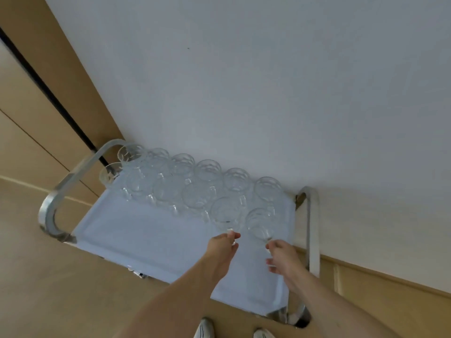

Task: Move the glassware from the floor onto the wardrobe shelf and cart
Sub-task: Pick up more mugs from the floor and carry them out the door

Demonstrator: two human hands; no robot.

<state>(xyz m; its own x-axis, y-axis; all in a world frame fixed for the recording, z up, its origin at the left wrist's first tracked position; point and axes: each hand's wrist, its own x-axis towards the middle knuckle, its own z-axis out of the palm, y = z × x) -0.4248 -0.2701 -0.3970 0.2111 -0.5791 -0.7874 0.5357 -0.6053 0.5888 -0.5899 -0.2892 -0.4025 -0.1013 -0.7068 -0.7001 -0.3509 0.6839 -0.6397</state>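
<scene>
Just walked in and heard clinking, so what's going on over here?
A person is lining up glass mugs on the top tray of a metal cart against the wall. The left hand holds the handle of one mug and the right hand the handle of another, both at the near row's right end. Two rows fill the back; the front is bare.

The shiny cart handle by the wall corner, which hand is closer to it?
Left. The left hand is over the tray's middle; the right hand is farther from that handle, near the cart's opposite end.
</scene>
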